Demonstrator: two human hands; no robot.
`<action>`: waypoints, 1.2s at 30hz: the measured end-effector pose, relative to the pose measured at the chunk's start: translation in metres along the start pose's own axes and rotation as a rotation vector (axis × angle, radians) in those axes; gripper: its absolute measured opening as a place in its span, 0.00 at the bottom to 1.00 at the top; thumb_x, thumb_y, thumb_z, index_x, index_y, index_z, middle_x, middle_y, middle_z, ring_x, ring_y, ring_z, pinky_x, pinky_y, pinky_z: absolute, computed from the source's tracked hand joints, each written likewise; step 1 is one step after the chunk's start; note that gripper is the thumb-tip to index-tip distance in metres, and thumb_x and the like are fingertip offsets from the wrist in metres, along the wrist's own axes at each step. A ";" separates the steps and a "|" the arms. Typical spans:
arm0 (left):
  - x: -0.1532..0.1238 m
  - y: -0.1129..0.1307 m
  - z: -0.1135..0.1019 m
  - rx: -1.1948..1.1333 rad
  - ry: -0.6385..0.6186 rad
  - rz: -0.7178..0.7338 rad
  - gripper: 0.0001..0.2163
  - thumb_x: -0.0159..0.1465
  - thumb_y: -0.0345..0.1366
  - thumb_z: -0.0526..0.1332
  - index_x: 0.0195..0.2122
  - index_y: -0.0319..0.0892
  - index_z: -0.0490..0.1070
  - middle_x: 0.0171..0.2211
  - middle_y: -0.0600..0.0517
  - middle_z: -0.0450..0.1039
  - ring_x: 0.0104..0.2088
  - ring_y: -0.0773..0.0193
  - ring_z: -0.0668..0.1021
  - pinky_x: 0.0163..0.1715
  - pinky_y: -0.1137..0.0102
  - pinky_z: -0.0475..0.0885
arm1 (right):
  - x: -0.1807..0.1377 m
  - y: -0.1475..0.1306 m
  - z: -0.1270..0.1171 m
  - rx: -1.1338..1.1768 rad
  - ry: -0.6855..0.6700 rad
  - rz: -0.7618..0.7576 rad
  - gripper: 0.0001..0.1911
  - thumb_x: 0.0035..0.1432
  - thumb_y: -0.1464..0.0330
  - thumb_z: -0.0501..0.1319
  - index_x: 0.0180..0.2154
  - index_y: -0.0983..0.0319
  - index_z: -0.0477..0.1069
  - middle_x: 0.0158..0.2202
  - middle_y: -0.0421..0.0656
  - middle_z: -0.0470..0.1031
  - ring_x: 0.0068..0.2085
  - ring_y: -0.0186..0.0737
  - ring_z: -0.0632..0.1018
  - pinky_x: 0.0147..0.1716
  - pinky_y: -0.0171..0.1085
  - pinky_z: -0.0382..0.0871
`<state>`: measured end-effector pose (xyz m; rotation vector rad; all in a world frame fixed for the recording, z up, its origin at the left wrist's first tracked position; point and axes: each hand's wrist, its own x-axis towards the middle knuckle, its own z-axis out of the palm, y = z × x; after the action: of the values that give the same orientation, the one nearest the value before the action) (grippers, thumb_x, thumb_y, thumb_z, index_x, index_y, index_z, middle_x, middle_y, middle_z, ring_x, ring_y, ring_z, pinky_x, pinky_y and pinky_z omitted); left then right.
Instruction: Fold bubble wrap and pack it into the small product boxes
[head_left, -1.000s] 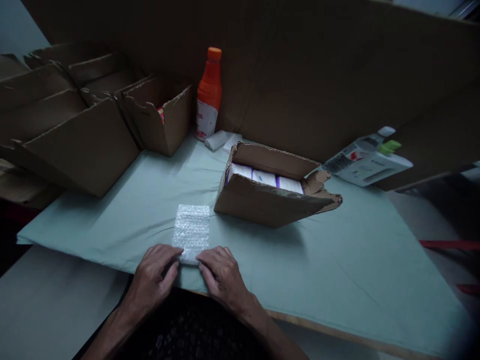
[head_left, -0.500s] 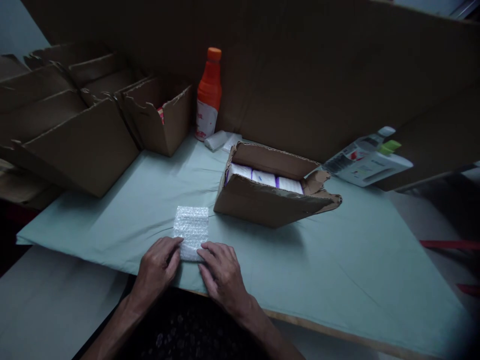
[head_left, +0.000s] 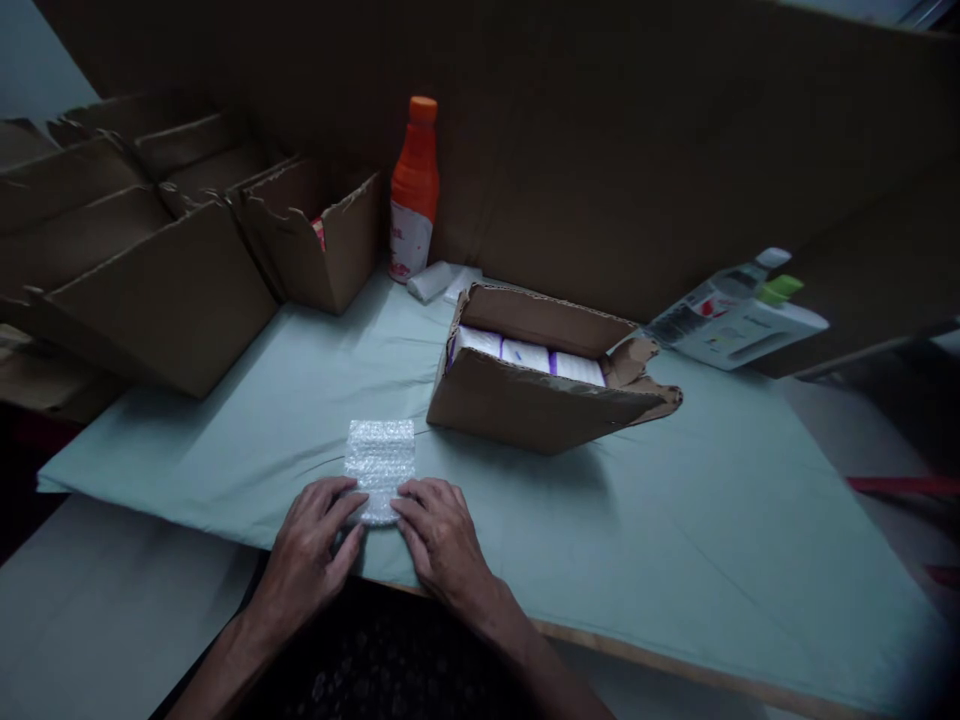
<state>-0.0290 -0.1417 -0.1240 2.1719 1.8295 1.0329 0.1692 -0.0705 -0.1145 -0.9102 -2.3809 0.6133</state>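
Observation:
A small sheet of clear bubble wrap (head_left: pixel 379 455) lies flat on the green cloth, its near edge between my two hands. My left hand (head_left: pixel 311 540) rests at its near left corner, fingers spread, fingertips on the wrap and thumb apart from the forefinger. At the near right corner, my right hand (head_left: pixel 442 535) touches the wrap with its fingertips, fingers stretched out and thumb lower at the edge. Whether anything is wrapped inside, I cannot tell. Beyond the wrap, to the right, an open cardboard box (head_left: pixel 525 410) holds white packs (head_left: pixel 526 355) with purple edges.
Several cardboard bins (head_left: pixel 165 300) stand at the left. An orange bottle (head_left: pixel 415 185) stands at the back, with small white packets (head_left: pixel 431 282) beside it. A clear bottle (head_left: pixel 709 303) and a white jug (head_left: pixel 750 335) stand at the back right. The table's front edge (head_left: pixel 637 650) is close to me.
My left hand's fingers have spread and its thumb has moved away from the forefinger. The right fingertips have shifted slightly on the wrap, which lies a little lower in view.

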 end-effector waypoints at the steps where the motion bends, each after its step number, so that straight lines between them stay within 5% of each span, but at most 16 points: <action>1: 0.000 0.000 0.000 -0.007 0.001 0.008 0.13 0.67 0.29 0.59 0.52 0.44 0.70 0.48 0.45 0.73 0.50 0.54 0.75 0.48 0.57 0.76 | 0.000 -0.001 -0.002 0.024 -0.017 0.018 0.12 0.63 0.76 0.62 0.46 0.59 0.76 0.46 0.44 0.80 0.47 0.45 0.74 0.47 0.44 0.66; 6: 0.004 0.000 0.000 -0.090 -0.001 0.038 0.11 0.68 0.28 0.58 0.50 0.45 0.71 0.43 0.48 0.77 0.46 0.58 0.77 0.45 0.60 0.76 | -0.005 -0.003 -0.009 0.069 -0.052 0.064 0.12 0.64 0.76 0.61 0.47 0.58 0.75 0.40 0.41 0.81 0.45 0.42 0.75 0.46 0.43 0.66; 13: 0.014 -0.002 0.007 -0.156 0.014 -0.082 0.08 0.69 0.32 0.58 0.47 0.45 0.73 0.38 0.50 0.78 0.40 0.58 0.78 0.40 0.62 0.76 | -0.011 -0.007 0.000 -0.092 0.138 -0.027 0.19 0.62 0.79 0.56 0.53 0.61 0.71 0.54 0.52 0.73 0.52 0.48 0.73 0.49 0.47 0.69; 18: 0.014 -0.003 0.012 -0.053 0.129 -0.094 0.10 0.69 0.33 0.59 0.50 0.45 0.72 0.45 0.47 0.75 0.47 0.55 0.77 0.47 0.58 0.75 | -0.006 -0.003 0.005 -0.149 0.044 -0.064 0.20 0.61 0.78 0.59 0.54 0.61 0.70 0.52 0.50 0.76 0.52 0.49 0.73 0.49 0.48 0.68; 22: 0.004 -0.006 0.009 -0.003 0.061 -0.013 0.13 0.66 0.32 0.61 0.53 0.45 0.71 0.50 0.44 0.73 0.51 0.53 0.76 0.50 0.55 0.74 | -0.001 0.002 0.005 -0.114 0.041 -0.062 0.16 0.62 0.78 0.59 0.51 0.62 0.72 0.47 0.47 0.79 0.47 0.47 0.73 0.47 0.47 0.66; 30: 0.005 -0.003 -0.010 -0.110 0.025 0.010 0.10 0.67 0.32 0.60 0.50 0.46 0.71 0.39 0.50 0.78 0.41 0.59 0.79 0.40 0.64 0.76 | -0.005 -0.001 -0.006 0.121 -0.028 0.049 0.12 0.66 0.73 0.59 0.49 0.59 0.75 0.41 0.42 0.82 0.42 0.42 0.77 0.45 0.44 0.68; 36: 0.014 -0.006 -0.003 -0.077 0.067 -0.070 0.08 0.69 0.35 0.59 0.48 0.44 0.72 0.36 0.51 0.79 0.38 0.59 0.79 0.38 0.64 0.75 | -0.011 -0.002 -0.002 -0.034 0.124 0.011 0.17 0.64 0.75 0.57 0.53 0.60 0.72 0.52 0.51 0.76 0.48 0.47 0.76 0.46 0.47 0.71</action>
<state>-0.0350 -0.1282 -0.1184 2.0387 1.8475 1.1539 0.1769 -0.0794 -0.1152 -0.9485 -2.2838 0.5067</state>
